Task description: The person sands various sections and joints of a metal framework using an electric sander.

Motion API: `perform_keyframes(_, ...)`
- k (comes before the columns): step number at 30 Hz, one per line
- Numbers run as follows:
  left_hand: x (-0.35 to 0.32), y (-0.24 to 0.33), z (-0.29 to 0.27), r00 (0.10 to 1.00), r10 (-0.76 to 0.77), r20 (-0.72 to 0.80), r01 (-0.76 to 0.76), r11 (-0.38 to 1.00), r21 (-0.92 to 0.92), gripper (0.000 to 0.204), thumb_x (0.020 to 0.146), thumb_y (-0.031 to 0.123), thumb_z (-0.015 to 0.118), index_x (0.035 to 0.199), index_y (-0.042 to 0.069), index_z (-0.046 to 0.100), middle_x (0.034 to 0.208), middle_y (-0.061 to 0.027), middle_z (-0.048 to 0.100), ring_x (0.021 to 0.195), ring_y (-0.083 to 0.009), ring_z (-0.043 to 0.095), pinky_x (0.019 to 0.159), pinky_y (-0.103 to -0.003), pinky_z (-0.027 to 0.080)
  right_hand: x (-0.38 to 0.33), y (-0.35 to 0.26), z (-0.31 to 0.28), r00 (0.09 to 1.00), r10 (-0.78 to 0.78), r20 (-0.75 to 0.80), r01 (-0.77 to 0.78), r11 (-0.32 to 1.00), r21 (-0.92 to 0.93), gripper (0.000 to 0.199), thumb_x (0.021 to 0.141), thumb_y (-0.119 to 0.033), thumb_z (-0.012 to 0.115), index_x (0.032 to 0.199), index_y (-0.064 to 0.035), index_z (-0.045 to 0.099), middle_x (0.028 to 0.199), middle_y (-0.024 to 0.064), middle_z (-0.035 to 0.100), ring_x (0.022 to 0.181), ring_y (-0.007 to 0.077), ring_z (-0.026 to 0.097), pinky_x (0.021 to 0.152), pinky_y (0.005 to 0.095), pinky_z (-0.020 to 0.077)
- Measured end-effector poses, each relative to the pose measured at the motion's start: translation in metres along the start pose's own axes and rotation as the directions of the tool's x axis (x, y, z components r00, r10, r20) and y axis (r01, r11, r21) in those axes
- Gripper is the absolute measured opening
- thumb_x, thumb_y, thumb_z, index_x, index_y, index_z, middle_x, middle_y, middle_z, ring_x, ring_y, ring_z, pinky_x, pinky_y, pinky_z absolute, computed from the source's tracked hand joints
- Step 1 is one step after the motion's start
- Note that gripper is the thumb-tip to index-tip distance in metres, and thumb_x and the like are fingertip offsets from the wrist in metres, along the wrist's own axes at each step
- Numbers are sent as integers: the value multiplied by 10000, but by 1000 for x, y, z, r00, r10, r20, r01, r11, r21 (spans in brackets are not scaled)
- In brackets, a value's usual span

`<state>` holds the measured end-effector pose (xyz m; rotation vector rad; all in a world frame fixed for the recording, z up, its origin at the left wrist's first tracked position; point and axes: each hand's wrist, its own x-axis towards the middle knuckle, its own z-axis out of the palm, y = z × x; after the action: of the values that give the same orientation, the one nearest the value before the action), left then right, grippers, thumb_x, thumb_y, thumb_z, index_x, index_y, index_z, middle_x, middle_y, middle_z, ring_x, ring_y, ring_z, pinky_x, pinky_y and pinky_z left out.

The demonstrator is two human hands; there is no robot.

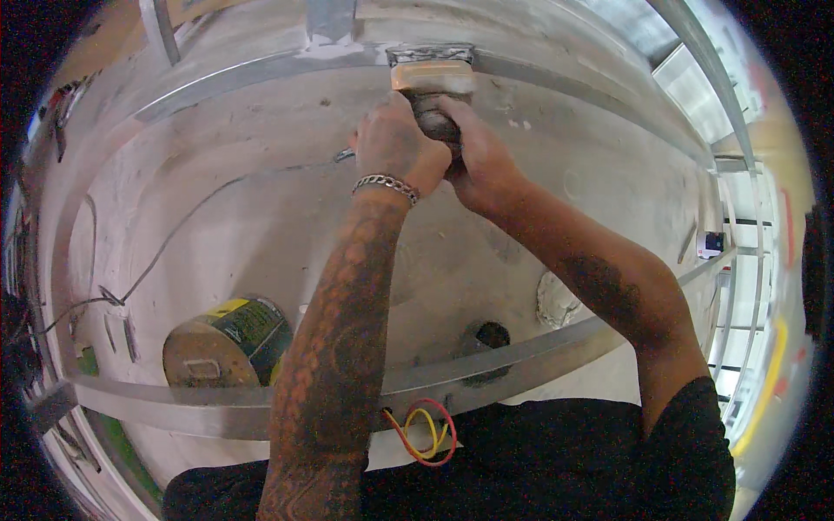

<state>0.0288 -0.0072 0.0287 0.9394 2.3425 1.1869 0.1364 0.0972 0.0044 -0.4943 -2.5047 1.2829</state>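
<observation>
- Both hands are up at the far metal rail (556,74), wrapped round one tool (432,80) with a dark grip and a pale, flat head.
- The left hand (395,143), with a chain bracelet (387,184) at the wrist, is closed tight on the grip from the left side.
- The right hand (478,156) is closed on the same grip from the right, fingers overlapping the left ones.
- The tool's head sits pressed against the far rail, near its middle, just below a strip of grey tape (330,22).
- The rail is one side of a light metal frame; a near rail (174,404) crosses in front of the person's body, and both forearms reach over it.
- Beyond the frame lies a dusty concrete surface (261,217) with a thin cable (174,234) trailing across it toward the hands.
- A round can (228,343) with a yellow and dark label lies tipped just behind the near rail, toward its left end.
- Red and yellow wires (424,430) loop out under the near rail, close to the left forearm.
- My reading: the step in hand is working the tool against the far rail with two-handed pressure; whether it is running I cannot tell.
- The next move would call for keeping the head flat on the rail and the cable out of the way.
</observation>
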Motion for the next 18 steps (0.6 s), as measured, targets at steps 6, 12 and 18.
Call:
perform_keyframes(6, 5, -7, 3, 1000, 7, 19, -6, 999, -43, 420, 644, 147, 705, 1028, -11, 640, 1078, -240, 687, 1091, -430, 627, 973, -500, 472, 7, 29, 10, 988, 152, -11, -140, 929, 342, 343, 1031, -301, 528, 1298, -90, 568, 1184, 57, 688, 1097, 174, 654, 909, 344, 549)
perform_keyframes(12, 4, -3, -2, 999, 39, -30, -38, 999, 32, 425, 647, 150, 703, 1038, -9, 658, 1065, -245, 696, 1085, -413, 641, 955, -488, 497, 9, 8, 6, 973, 225, 48, -203, 740, 642, 305, 1041, -199, 516, 1329, -102, 545, 1229, 53, 651, 1109, 149, 638, 925, 347, 544)
perform_keyframes(18, 6, -10, 5, 999, 47, -18, -47, 999, -19, 419, 654, 154, 706, 1036, -13, 661, 1062, -244, 697, 1065, -407, 651, 941, -480, 507, 1, 0, 10, 974, 225, 33, -215, 860, 464, 358, 1049, -182, 495, 1401, -112, 485, 1251, 50, 634, 1101, 182, 636, 910, 361, 540)
